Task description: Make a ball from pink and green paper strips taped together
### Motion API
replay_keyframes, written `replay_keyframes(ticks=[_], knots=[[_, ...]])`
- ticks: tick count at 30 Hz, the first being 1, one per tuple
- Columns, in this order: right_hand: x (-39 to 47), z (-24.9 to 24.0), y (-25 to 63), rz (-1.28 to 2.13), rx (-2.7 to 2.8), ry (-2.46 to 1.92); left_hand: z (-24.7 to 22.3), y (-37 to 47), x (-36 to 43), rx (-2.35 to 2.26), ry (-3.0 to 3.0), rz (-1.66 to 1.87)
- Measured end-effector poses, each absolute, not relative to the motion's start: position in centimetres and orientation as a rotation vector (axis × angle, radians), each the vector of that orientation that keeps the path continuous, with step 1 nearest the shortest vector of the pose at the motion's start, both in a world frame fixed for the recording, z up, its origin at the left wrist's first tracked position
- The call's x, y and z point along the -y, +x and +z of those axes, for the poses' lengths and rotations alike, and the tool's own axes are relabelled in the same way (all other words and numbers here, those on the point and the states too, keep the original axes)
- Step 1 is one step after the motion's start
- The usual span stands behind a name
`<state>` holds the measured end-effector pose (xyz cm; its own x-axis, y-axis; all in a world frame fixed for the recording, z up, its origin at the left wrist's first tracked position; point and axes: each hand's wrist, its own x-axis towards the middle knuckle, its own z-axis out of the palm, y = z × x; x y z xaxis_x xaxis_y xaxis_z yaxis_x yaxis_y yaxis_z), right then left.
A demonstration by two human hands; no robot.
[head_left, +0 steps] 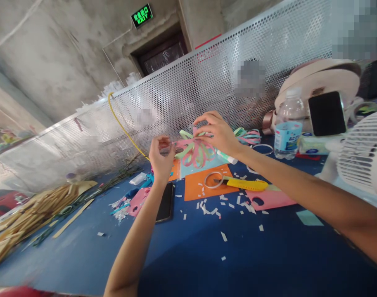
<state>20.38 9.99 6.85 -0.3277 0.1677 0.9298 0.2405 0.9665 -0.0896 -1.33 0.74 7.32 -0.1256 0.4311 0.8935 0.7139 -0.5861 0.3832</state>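
Bare forearms (131, 243) come nearest, the left cut off by the bottom edge, the right by the right edge. Between the 2 hands, raised over the blue table (238, 272), is a flower of looped pink and green paper strips (197, 145). The right hand (218, 134) holds it near its middle, though the fingers cover the exact grip. The left hand (162, 156) is curled narrow at its left side; I cannot tell whether those fingertips pinch a strip.

Behind the right wrist, a looped paper bundle (248, 135) is partly hidden, and a white glue stick (227, 157) shows beneath the hand. The left forearm covers part of a black phone (166, 202). A yellow cutter (252, 184) lies with its blade tip inside a pale ring (213, 187) on an orange sheet (193, 189). At right, a white fan (363, 148) is cut off; pixelated patches mask spots on the mesh panel (176, 95).
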Motion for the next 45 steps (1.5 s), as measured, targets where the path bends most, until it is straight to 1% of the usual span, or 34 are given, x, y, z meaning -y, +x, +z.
replay_keyframes(ticks=[6, 10, 14, 19, 26, 28, 31, 34, 36, 41, 43, 45], knots=[[-10.0, 7.8, 21.2, -0.005, 1.893, -0.302, 7.5, -0.9, -0.1, 1.553, -2.205, -1.737], [-10.1, 7.7, 21.1, -0.013, 1.903, -0.292, 6.4, -0.1, -0.1, 1.574, -2.307, -1.75], [-10.1, 7.8, 21.1, -0.043, 1.904, -0.283, 5.4, 0.3, -0.5, 1.656, -2.457, -1.652], [-10.1, 8.3, 21.6, -0.02, 1.916, -0.289, 5.5, -0.4, -1.7, 1.529, -2.671, -1.795], [-9.6, 8.9, 21.9, -0.043, 1.931, -0.247, 5.6, -0.9, -3.8, 1.445, -2.806, -1.679], [-9.4, 9.0, 21.9, -0.021, 1.94, -0.235, 5.5, -0.2, -4.2, 1.481, -2.763, -1.759], [-9.1, 9.2, 21.9, -0.004, 1.942, -0.226, 5.6, 1.5, -4.6, 1.488, -2.658, -2.01], [-8.8, 9.5, 22.0, -0.02, 1.92, -0.242, 5.8, 2.9, -4.6, 1.354, -2.616, -2.161], [-8.8, 9.7, 22.1, -0.029, 1.903, -0.26, 5.9, 3.3, -4.4, 1.278, -2.655, -2.087], [-9.1, 9.8, 22.5, -0.037, 1.892, -0.307, 5.0, 3.1, -4.3, 1.232, -2.826, -1.512], [-9.3, 9.8, 22.6, -0.038, 1.885, -0.318, 4.3, 3.1, -4.4, 1.204, -2.842, -1.426], [-9.4, 9.7, 22.6, -0.036, 1.882, -0.324, 3.8, 3.4, -4.6, 1.207, -2.767, -1.5]])
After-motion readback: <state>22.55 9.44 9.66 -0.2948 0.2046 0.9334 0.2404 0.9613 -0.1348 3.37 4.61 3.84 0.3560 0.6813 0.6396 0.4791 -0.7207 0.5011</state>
